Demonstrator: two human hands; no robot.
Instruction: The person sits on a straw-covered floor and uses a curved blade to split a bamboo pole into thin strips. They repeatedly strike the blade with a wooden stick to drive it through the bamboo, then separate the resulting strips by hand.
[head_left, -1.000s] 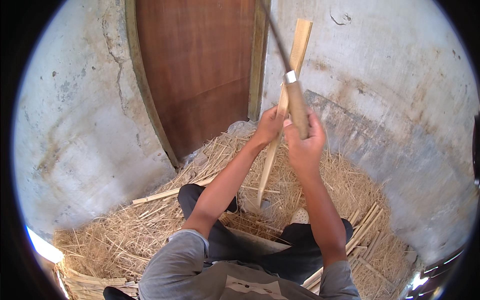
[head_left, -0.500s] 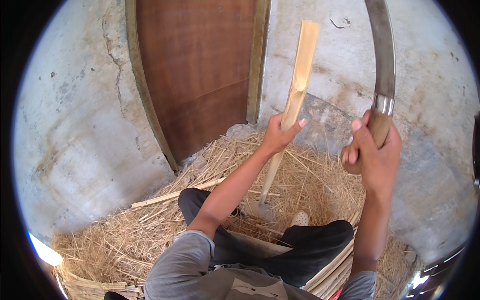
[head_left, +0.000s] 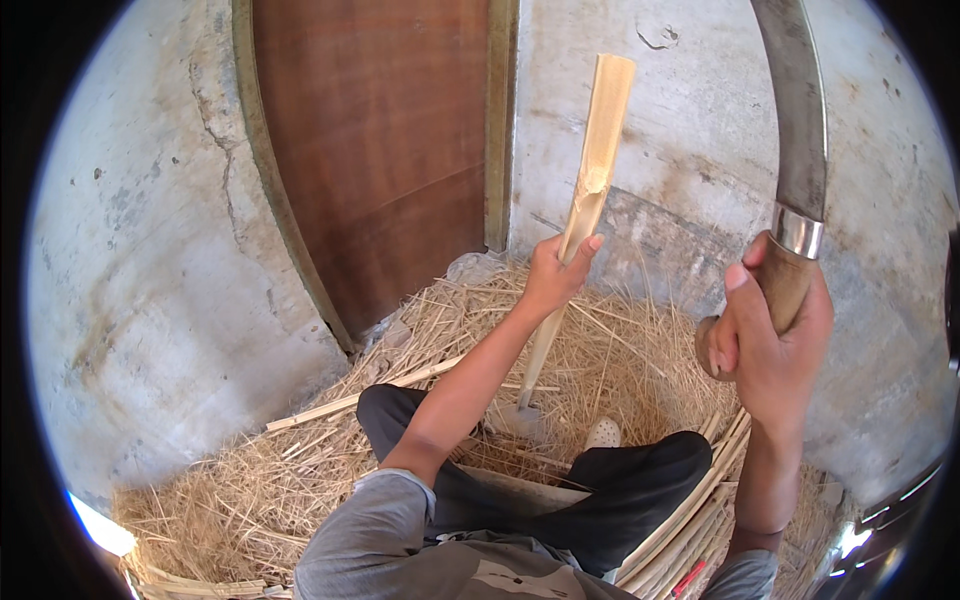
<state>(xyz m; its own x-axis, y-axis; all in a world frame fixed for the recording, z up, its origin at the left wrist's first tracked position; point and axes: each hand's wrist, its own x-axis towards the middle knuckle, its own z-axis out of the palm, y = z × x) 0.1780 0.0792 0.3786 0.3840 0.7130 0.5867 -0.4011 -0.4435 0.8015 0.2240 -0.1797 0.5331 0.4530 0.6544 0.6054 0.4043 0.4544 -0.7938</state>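
My left hand [head_left: 553, 280] is wrapped around the middle of a long split bamboo piece [head_left: 605, 120], its thumb along the side. The piece stands upright, leaning slightly right, and its lower end meets a grey block or stone [head_left: 517, 418] in the shavings. Just above my fingers a node crosses its hollow inner face. Over on the right, my right hand [head_left: 775, 345] grips the curved wooden handle of a machete [head_left: 800, 120]. Its blade points up, and its tip lies beyond the top of the picture. Blade and bamboo are apart.
Straw-like bamboo shavings [head_left: 440, 330] cover the floor. Long split strips [head_left: 690, 510] lie beside my right leg, with a small red object [head_left: 690, 578] among them. A brown door [head_left: 375, 130] stands ahead between grey walls [head_left: 130, 300]. A white perforated shoe [head_left: 603, 433] shows by my right knee.
My right hand and the machete have shifted right and a little lower in the picture. The bamboo stays upright in my left hand, nearly unmoved. The view has turned slightly.
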